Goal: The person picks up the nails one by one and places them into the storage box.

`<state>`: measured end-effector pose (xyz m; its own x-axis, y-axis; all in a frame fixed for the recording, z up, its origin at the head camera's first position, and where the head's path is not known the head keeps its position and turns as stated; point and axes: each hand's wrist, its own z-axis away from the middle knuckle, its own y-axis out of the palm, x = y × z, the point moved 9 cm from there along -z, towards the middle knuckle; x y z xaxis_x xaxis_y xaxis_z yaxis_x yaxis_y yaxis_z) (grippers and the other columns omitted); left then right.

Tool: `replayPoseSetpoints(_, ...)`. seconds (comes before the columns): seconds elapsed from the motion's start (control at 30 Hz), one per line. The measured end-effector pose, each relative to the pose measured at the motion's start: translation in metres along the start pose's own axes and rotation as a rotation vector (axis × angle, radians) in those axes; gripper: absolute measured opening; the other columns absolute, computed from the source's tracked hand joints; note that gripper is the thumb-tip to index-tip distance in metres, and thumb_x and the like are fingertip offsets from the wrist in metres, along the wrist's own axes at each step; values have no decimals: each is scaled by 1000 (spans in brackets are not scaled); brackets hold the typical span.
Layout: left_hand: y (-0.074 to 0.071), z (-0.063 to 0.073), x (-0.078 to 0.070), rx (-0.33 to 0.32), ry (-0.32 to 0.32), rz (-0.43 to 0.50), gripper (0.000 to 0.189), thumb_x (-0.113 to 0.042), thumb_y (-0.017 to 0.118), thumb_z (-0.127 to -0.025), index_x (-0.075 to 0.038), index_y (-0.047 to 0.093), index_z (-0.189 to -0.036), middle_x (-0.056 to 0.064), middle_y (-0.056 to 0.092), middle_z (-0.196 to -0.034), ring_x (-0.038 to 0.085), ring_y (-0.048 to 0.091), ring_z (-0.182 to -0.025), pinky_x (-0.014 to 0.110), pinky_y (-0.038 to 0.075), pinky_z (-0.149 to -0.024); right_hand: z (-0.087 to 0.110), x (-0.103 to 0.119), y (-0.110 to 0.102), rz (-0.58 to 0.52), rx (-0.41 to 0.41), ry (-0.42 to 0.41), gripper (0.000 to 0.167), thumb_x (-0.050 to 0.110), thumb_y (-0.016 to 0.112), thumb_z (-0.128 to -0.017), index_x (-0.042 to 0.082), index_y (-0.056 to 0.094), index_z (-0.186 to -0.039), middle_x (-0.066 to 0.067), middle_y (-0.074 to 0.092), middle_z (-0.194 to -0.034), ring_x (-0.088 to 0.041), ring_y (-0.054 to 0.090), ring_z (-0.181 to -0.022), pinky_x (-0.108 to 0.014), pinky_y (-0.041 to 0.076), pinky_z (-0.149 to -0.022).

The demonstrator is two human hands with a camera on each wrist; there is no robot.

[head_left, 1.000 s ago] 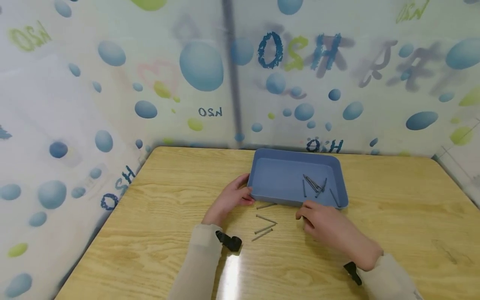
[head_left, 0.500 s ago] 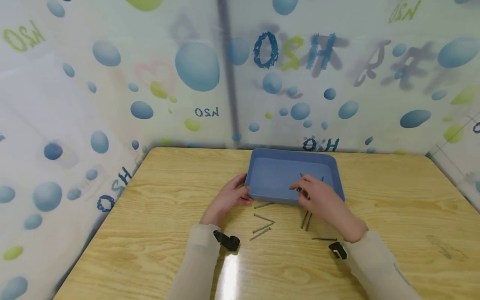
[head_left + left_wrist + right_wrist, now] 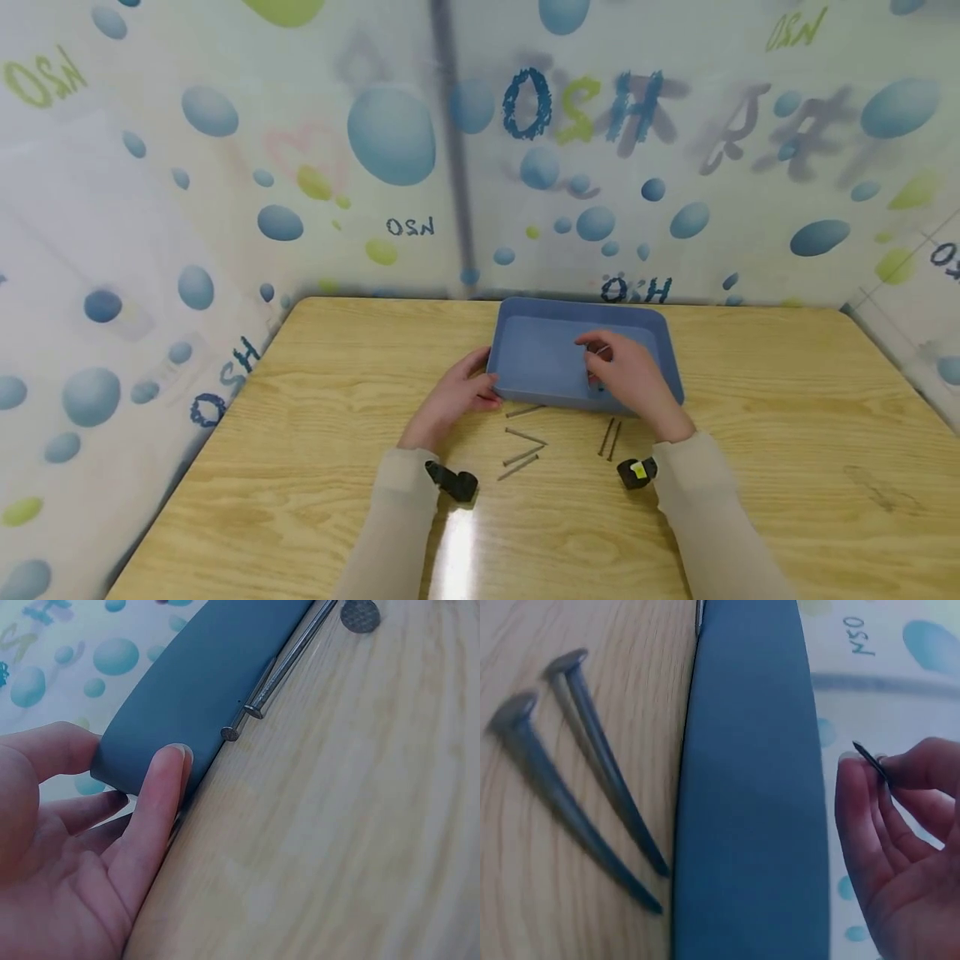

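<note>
Evidently, the blue tray (image 3: pixel 532 354) is being gripped at its front left corner by the left hand (image 3: pixel 453 402), while over the tray a nail (image 3: pixel 871 761) is being pinched by the right hand (image 3: pixel 633 375). The handling is seemingly being carried on, half done: before the tray, four flat-headed nails (image 3: pixel 523 455) are lying leftward, two rightward; the count inside is being hidden.

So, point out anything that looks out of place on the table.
Six nails lie loose at mixed angles on the table, just outside the blue tray; they look scattered rather than gathered.
</note>
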<state>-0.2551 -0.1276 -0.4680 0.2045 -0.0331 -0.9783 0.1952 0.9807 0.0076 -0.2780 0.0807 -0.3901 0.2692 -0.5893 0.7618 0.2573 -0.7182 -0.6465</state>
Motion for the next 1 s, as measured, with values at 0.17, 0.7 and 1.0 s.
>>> replayPoseSetpoints(0.17, -3, 1, -1, -1, -7, -1, 54, -12, 49, -90, -17, 29, -140, 5, 37, -136, 25, 60, -79, 35, 52, -71, -7, -22, 2, -208, -23, 86, 32, 18, 47, -93, 8, 51, -122, -15, 53, -107, -24, 60, -76, -40, 51, -70)
replayPoseSetpoints(0.7, 8, 7, -13, 44, 23, 4, 57, -8, 48, -90, -10, 25, -142, 11, 31, -140, 30, 59, -81, 37, 52, -74, -6, -65, 3, -359, -14, 193, 29, 17, 48, -93, 6, 53, -119, -16, 52, -107, -24, 59, -83, -32, 52, -71)
replayPoseSetpoints(1.0, 1, 3, -2, 6, 19, -20, 56, -11, 49, -90, -15, 28, -141, 7, 32, -139, 26, 59, -80, 35, 52, -72, -8, -66, 14, -398, 21, 238, 31, 15, 45, -94, 2, 52, -121, -20, 52, -106, -26, 57, -87, -32, 52, -71)
